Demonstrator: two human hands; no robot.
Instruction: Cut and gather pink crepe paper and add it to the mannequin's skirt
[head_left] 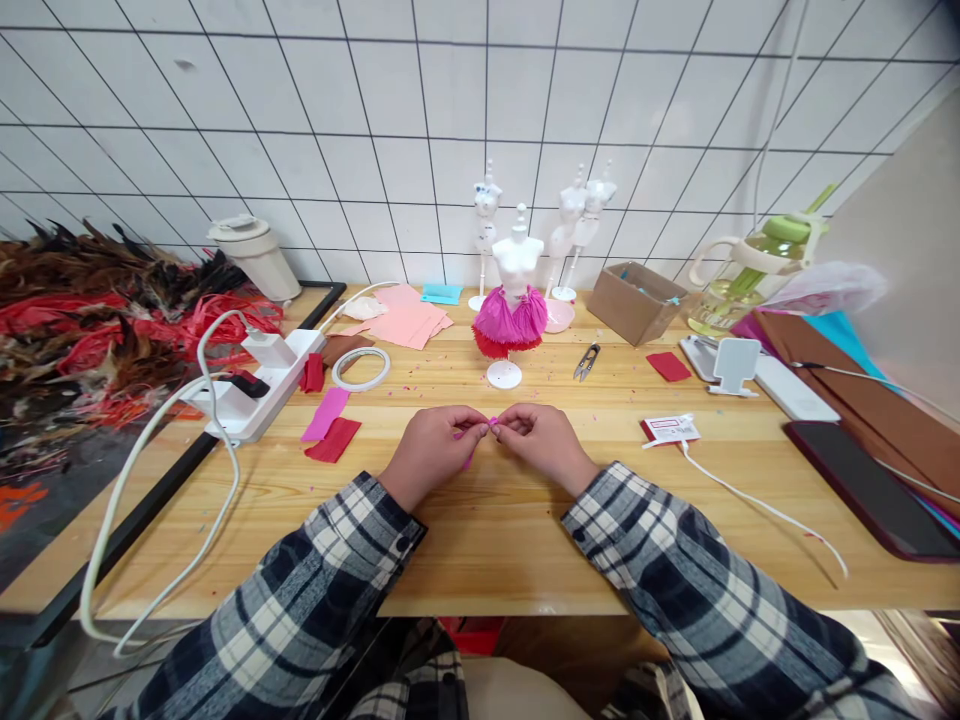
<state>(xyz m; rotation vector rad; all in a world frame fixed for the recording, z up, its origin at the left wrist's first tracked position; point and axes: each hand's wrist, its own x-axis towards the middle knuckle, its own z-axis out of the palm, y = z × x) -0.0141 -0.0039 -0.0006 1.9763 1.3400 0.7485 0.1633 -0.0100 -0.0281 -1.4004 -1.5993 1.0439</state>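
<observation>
Over the middle of the wooden table, my left hand and my right hand meet fingertip to fingertip. Both are closed in a pinch on a small piece of magenta crepe paper, most of it hidden by the fingers. A bit of the same colour shows under my left fingers. Just beyond stands a small white dress form with a gathered magenta skirt and a red fringed layer below it. Left of my hands lie a magenta piece and a red piece, both flat.
A white tape roll and power strip with looping cables are on the left. Thread snips, a cardboard box and a red piece lie to the right. A dark phone rests near the right edge.
</observation>
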